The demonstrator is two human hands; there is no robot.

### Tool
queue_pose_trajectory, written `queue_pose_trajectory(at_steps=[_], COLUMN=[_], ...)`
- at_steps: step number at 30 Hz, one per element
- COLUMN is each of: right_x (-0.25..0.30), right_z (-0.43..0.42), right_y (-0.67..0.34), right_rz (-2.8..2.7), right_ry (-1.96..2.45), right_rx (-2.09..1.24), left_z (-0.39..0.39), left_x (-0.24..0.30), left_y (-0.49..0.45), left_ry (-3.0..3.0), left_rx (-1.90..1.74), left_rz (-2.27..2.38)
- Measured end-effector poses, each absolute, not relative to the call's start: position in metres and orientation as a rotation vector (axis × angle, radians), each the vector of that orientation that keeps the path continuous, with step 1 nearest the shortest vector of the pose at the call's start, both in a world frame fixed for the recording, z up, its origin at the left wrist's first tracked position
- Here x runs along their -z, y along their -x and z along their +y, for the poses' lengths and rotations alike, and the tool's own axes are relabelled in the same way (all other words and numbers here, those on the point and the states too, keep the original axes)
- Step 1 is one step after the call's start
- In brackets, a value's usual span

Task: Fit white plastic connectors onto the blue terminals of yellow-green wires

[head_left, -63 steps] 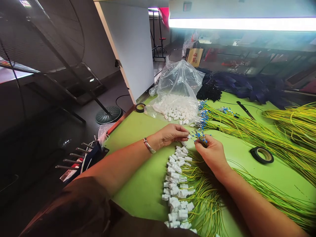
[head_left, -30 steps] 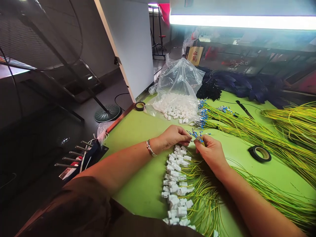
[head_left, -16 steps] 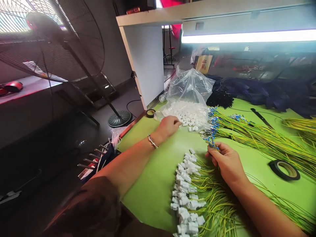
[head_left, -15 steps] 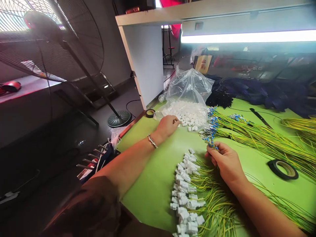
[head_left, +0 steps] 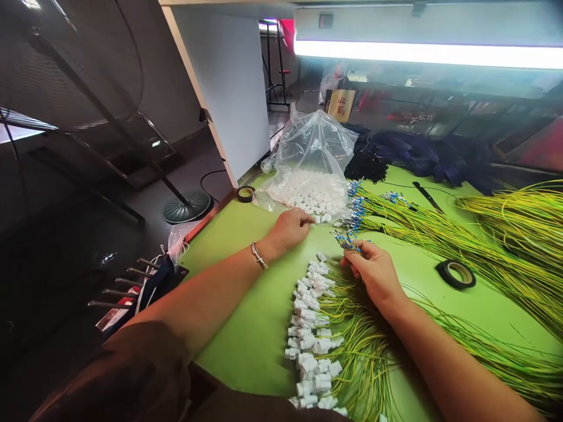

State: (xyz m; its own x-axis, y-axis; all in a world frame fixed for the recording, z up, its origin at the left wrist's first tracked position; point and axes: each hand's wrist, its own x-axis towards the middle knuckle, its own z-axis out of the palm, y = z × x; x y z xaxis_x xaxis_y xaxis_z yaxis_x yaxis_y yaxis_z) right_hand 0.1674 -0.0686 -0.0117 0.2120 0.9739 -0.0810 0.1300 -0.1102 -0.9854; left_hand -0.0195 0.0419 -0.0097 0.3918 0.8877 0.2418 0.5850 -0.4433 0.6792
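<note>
My left hand (head_left: 290,227), with a bracelet on the wrist, is closed in a pinch at the near edge of the pile of small white connectors (head_left: 308,193) spilling from a clear plastic bag (head_left: 314,140). What its fingertips hold is too small to make out. My right hand (head_left: 373,271) is closed on a bunch of yellow-green wires with blue-tipped terminals (head_left: 346,239) sticking up from the fist. Just below both hands lies a row of wires fitted with white connectors (head_left: 310,328) on the green table (head_left: 246,328).
Long bundles of yellow-green wires (head_left: 461,246) cover the right side. A black tape roll (head_left: 455,274) lies to the right, a smaller one (head_left: 245,193) by the left edge. Dark wire bundles (head_left: 409,155) sit at the back. A fan stand (head_left: 187,206) is on the floor left.
My left hand left the wire tips it was working at beside my right hand and reached forward to the connector pile. My right hand kept its bunch of wires.
</note>
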Motion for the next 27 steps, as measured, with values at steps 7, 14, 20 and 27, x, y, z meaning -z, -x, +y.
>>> queue_pose_trajectory(at_steps=[7,14,20,27], right_x=[0.012,0.006,0.001,0.001], right_z=[-0.068,-0.069,-0.072,-0.069], right_y=[-0.171,-0.168,-0.165,-0.169], right_rz=[-1.135,-1.263,-1.252,-1.23], right_ry=[1.473,1.528,1.557,1.503], right_rx=[-0.971,-0.894,-0.838,-0.959], left_z=[0.01,0.0,0.007,0.013], left_x=[-0.008,-0.007,-0.005,-0.004], left_y=[0.001,-0.003,0.0,0.004], left_ry=[-1.319,-1.208,-1.042,-0.837], left_rx=[-0.556,-0.529,-0.509,-0.588], left_rz=[0.926,0.799,0.795,0.749])
